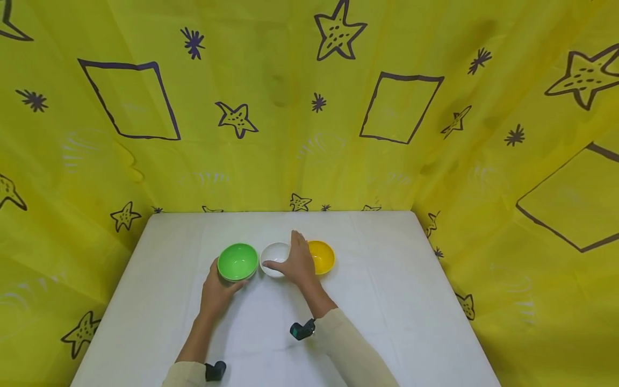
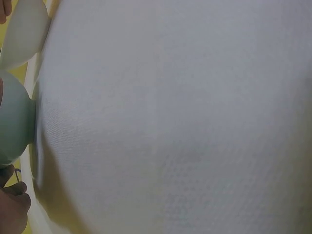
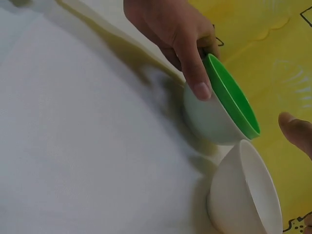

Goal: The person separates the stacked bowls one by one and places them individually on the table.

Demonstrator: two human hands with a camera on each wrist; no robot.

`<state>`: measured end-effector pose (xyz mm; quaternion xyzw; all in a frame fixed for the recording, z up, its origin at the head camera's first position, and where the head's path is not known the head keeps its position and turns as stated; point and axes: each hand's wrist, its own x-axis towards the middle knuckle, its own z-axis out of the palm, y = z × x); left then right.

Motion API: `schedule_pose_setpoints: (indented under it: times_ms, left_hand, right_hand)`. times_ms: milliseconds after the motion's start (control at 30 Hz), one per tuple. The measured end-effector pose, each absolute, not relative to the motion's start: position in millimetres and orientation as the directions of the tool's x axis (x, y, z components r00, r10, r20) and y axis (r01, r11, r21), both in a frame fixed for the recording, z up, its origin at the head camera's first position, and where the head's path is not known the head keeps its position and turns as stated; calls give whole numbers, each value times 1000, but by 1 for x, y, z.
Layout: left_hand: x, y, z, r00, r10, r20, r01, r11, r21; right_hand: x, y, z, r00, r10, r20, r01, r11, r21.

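On the left of the row, a green bowl (image 1: pixel 238 260) sits nested in a pale bowl (image 3: pixel 207 117), only a thin edge of which shows in the head view. My left hand (image 1: pixel 215 293) grips this pair, thumb on the near right side and fingers round the left. Beside it stands a white bowl (image 1: pixel 270 257). Over that bowl's right side is my right hand (image 1: pixel 299 263), its fingers straight and its thumb spread, gripping nothing. A yellow bowl (image 1: pixel 324 258) stands to the right, partly hidden by the right hand.
The bowls stand toward the back of a table with a white cover (image 1: pixel 387 322). Yellow patterned cloth (image 1: pixel 271 161) hangs behind the table and along its sides. A small dark device (image 1: pixel 302 329) is on the right wrist, another (image 1: pixel 215 371) on the left.
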<state>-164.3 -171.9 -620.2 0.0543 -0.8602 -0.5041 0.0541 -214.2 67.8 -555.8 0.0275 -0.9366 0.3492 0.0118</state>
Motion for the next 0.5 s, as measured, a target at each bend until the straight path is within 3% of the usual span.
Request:
schedule_pose_setpoints:
  times_ms: [500]
  left_hand:
    - [-163, -170, -618, -987, -151, 58, -20, 473, 881]
  right_hand:
    - [-215, 35, -546, -971, -231, 63, -229, 822, -521]
